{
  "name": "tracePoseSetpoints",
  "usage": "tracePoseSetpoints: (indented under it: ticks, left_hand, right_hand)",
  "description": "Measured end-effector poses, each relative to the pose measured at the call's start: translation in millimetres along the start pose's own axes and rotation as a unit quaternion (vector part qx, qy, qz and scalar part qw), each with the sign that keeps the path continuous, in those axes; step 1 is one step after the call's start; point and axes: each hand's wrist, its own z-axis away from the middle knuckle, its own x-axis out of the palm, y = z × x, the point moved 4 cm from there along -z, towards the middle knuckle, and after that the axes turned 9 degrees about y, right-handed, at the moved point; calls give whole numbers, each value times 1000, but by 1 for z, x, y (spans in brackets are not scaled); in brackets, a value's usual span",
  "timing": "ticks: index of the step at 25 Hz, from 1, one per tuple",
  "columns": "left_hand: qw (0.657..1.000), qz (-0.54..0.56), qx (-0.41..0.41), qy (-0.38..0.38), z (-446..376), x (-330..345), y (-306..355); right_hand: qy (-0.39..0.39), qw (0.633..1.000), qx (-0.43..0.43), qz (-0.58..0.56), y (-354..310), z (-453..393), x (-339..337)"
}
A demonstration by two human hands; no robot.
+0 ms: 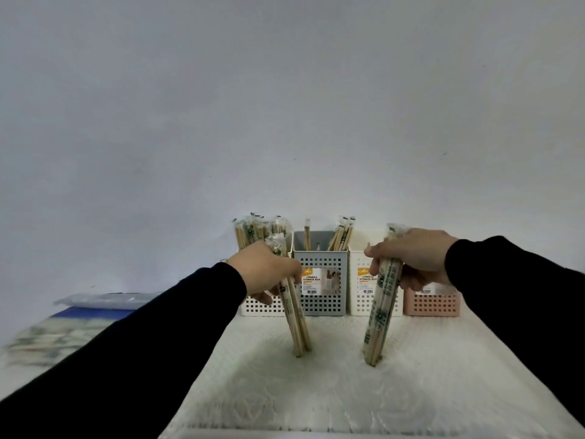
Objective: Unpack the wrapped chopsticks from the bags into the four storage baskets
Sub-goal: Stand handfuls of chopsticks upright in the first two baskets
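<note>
While two of the four baskets already hold wrapped chopsticks, the job looks partly done. The left white basket is well stocked, the grey basket has a few, and the right white basket and pink basket show none that I can see. The left hand grips one bundle and the right hand another bundle, both stood on end on the desk in front of the baskets. A blurred pile at the far left may be bags not yet emptied.
</note>
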Motion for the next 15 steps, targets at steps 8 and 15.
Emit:
tracePoseSetpoints:
  ticks: [8, 15]
  left_hand:
    - [991, 82, 60, 87, -38, -28, 28]
    - [959, 131, 124, 219, -80, -56, 78]
  right_hand:
    - [103, 897, -80, -422, -18, -66, -9]
    - [198, 885, -80, -414, -17, -132, 5]
